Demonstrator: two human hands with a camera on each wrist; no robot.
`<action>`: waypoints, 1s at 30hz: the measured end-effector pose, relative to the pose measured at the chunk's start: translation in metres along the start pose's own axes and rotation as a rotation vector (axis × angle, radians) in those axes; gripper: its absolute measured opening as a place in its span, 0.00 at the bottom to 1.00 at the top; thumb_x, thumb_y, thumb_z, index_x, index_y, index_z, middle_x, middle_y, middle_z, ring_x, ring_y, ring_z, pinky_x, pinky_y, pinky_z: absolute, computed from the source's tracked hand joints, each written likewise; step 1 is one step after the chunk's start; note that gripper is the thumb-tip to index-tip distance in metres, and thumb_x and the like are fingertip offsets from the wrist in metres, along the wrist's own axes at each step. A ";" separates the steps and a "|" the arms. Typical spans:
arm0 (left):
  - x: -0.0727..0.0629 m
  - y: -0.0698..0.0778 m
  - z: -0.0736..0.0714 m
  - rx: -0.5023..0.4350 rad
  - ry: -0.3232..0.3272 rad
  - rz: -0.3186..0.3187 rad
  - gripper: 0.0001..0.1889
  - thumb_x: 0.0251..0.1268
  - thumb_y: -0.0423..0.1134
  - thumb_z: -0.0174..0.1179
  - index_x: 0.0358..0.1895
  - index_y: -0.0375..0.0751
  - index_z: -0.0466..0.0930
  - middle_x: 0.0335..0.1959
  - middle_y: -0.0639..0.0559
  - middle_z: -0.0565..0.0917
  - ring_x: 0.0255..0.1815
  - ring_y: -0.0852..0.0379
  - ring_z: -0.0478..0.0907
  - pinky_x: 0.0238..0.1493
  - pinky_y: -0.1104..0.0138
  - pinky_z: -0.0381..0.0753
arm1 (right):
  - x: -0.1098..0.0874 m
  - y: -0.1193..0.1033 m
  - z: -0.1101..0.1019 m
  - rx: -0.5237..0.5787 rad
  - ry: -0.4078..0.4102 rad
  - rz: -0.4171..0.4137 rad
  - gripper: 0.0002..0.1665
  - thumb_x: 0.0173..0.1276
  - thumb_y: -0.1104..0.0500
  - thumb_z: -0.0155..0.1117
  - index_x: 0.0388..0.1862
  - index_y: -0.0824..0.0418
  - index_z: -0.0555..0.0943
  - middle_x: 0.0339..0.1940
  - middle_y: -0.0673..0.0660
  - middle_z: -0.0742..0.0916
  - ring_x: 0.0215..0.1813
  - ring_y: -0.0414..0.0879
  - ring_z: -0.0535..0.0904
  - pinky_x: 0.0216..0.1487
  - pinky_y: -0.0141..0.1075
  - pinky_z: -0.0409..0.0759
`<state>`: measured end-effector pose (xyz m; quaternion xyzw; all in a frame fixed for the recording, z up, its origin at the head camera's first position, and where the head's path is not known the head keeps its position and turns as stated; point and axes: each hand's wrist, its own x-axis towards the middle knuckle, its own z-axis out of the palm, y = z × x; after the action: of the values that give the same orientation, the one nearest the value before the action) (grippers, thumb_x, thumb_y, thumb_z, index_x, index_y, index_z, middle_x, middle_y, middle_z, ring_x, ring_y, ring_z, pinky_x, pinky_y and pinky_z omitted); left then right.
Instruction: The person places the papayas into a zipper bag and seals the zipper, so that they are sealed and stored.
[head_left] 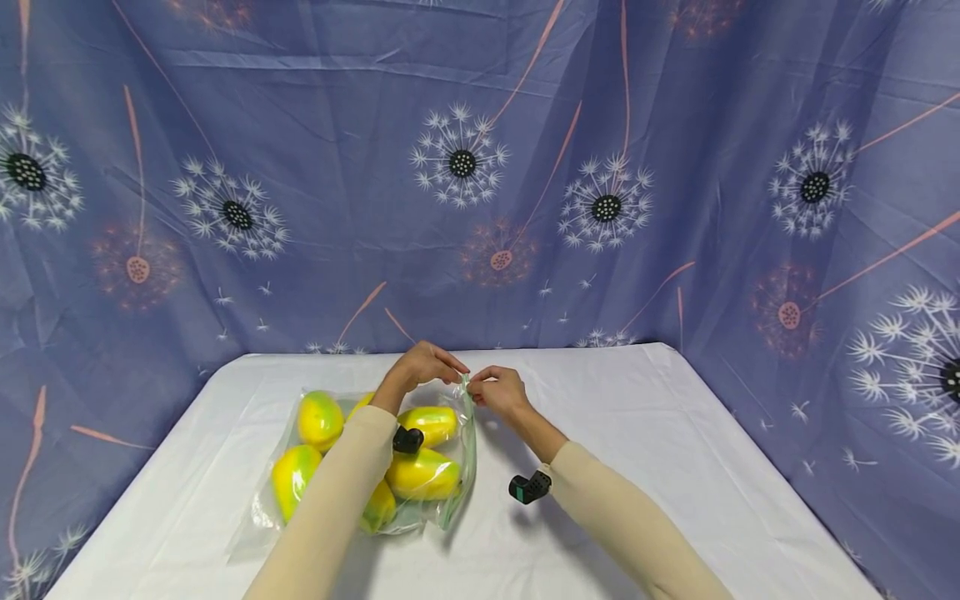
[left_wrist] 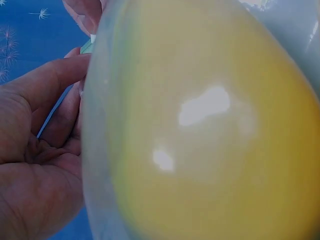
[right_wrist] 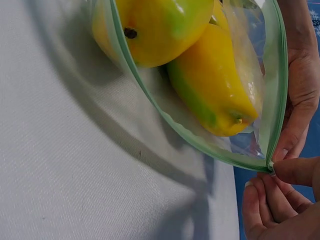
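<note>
A clear zip bag (head_left: 260, 512) lies on the table, holding several yellow-green, mango-like fruits (head_left: 425, 475). Its green zip strip (right_wrist: 187, 140) faces right; in the right wrist view the two strips stand apart along the mouth and meet at the far corner. My right hand (head_left: 502, 390) pinches that corner between thumb and fingers. Beside it, my left hand (head_left: 422, 367) reaches over the bag and holds the same corner with its fingertips. One fruit (left_wrist: 210, 130) fills most of the left wrist view behind the plastic and hides part of the left hand's fingers.
A white cloth covers the table (head_left: 637, 433). Behind and at both sides hangs a blue curtain (head_left: 337, 208) with dandelion prints. Small black devices sit at the left wrist (head_left: 407, 440) and right wrist (head_left: 529, 487).
</note>
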<state>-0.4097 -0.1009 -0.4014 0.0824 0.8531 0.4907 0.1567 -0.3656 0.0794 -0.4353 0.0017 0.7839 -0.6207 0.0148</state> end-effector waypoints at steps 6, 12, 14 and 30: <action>0.000 0.000 -0.001 0.018 0.049 -0.005 0.10 0.58 0.32 0.72 0.43 0.44 0.93 0.47 0.48 0.90 0.44 0.49 0.84 0.68 0.46 0.73 | -0.004 0.001 -0.001 -0.031 -0.031 0.007 0.08 0.61 0.65 0.71 0.37 0.69 0.87 0.27 0.61 0.90 0.30 0.50 0.87 0.41 0.42 0.90; 0.000 0.000 -0.002 -0.009 0.108 -0.035 0.08 0.59 0.32 0.72 0.41 0.46 0.93 0.50 0.48 0.89 0.47 0.48 0.84 0.68 0.46 0.74 | -0.011 0.005 -0.002 -0.077 -0.061 0.015 0.07 0.61 0.64 0.71 0.35 0.68 0.87 0.24 0.57 0.89 0.27 0.44 0.85 0.42 0.44 0.90; 0.000 -0.001 -0.002 -0.012 0.121 -0.041 0.08 0.59 0.33 0.72 0.40 0.47 0.93 0.51 0.48 0.89 0.48 0.47 0.84 0.68 0.46 0.74 | -0.013 0.006 -0.002 -0.084 -0.073 0.015 0.07 0.61 0.64 0.71 0.34 0.68 0.87 0.24 0.57 0.88 0.28 0.46 0.85 0.44 0.46 0.90; -0.005 0.001 -0.003 -0.016 0.194 -0.021 0.07 0.60 0.33 0.72 0.41 0.43 0.93 0.48 0.46 0.89 0.45 0.48 0.83 0.54 0.55 0.78 | -0.042 0.014 -0.015 -0.130 -0.209 -0.010 0.05 0.57 0.65 0.72 0.30 0.69 0.86 0.24 0.59 0.89 0.28 0.52 0.87 0.38 0.47 0.89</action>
<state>-0.4058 -0.1042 -0.3982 0.0243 0.8611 0.5017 0.0792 -0.3239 0.0976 -0.4447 -0.0678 0.8168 -0.5652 0.0933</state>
